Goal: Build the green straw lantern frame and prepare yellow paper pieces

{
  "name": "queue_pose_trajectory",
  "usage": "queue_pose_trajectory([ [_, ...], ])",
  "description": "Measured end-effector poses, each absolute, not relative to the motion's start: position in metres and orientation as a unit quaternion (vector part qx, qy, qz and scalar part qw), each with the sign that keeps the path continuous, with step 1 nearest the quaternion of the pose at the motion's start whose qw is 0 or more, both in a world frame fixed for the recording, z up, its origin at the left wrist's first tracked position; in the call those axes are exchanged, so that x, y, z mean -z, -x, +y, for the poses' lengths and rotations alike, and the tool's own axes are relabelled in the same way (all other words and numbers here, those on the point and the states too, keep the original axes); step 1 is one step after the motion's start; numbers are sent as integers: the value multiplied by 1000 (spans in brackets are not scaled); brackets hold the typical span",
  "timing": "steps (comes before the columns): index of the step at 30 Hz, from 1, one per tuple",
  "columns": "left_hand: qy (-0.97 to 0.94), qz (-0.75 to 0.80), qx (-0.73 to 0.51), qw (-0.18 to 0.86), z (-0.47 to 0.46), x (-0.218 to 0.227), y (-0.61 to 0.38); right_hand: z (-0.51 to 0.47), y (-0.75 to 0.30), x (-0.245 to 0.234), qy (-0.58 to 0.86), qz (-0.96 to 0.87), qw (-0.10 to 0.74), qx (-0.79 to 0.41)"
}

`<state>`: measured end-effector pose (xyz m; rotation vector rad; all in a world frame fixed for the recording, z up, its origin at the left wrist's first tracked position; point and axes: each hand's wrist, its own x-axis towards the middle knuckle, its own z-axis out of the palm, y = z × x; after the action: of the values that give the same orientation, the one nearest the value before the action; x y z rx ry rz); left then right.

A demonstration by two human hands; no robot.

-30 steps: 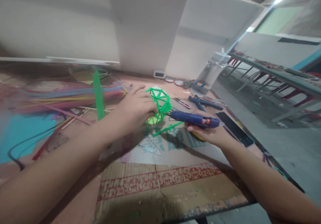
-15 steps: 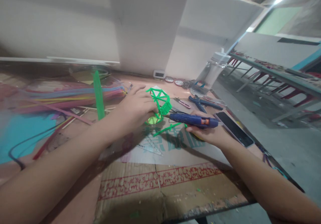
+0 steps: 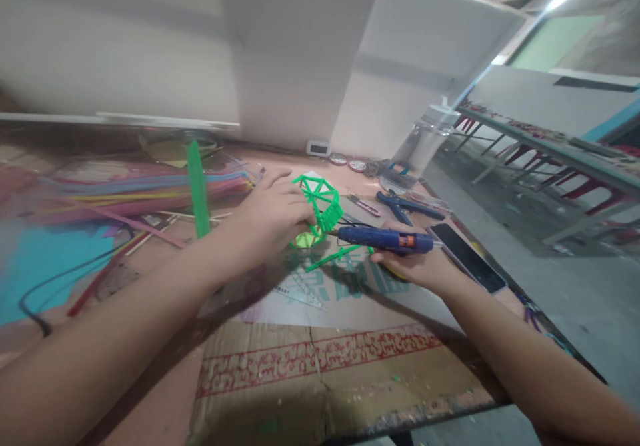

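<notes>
My left hand [image 3: 280, 209] is partly curled, and its fingertips pinch the left side of the green frame [image 3: 330, 216], with one finger sticking out away from the rest. The frame is made of thin green sticks, and it is about halfway between the left and right edges of the tabletop [image 3: 287, 164]. My right hand [image 3: 417, 269] is closed around the handle of a blue glue gun [image 3: 385, 238]. The gun's tip points left at the frame's lower part, but I can't tell if they touch. Just below the gun is a loose green strip [image 3: 333, 258], and closer to the front edge is a clear ruler [image 3: 307, 296]. Both are over a pale sheet [image 3: 345, 313] with big green writing. Along the right edge lies a black phone [image 3: 469, 257], near my right hand. Behind it are dark blue pliers [image 3: 410, 206] and a pink cutter [image 3: 365, 205]. A clear bottle [image 3: 420, 146] stands toward the back right corner, and a little white box with a screen [image 3: 319, 148] sits at the back edge. Lots of colored strips [image 3: 165, 193] lie toward the left edge, a bit blurry.
</notes>
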<state>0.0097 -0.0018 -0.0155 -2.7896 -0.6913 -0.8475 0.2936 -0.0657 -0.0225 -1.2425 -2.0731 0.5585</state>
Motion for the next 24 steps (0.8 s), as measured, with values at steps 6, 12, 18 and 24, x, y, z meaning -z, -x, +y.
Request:
queue_pose_trajectory([
  [6,928,-228,286,76,-2,16,-9,-66,-294,25,471,-785,338,-217],
  [12,926,-223,295,75,-3,16,-10,-65,-293,23,486,-787,331,-186],
  [18,929,-227,281,78,-6,15,-11,-65,-294,24,486,-783,335,-197],
  [24,931,-227,274,76,-7,15,-12,-65,-295,25,487,-781,336,-198],
])
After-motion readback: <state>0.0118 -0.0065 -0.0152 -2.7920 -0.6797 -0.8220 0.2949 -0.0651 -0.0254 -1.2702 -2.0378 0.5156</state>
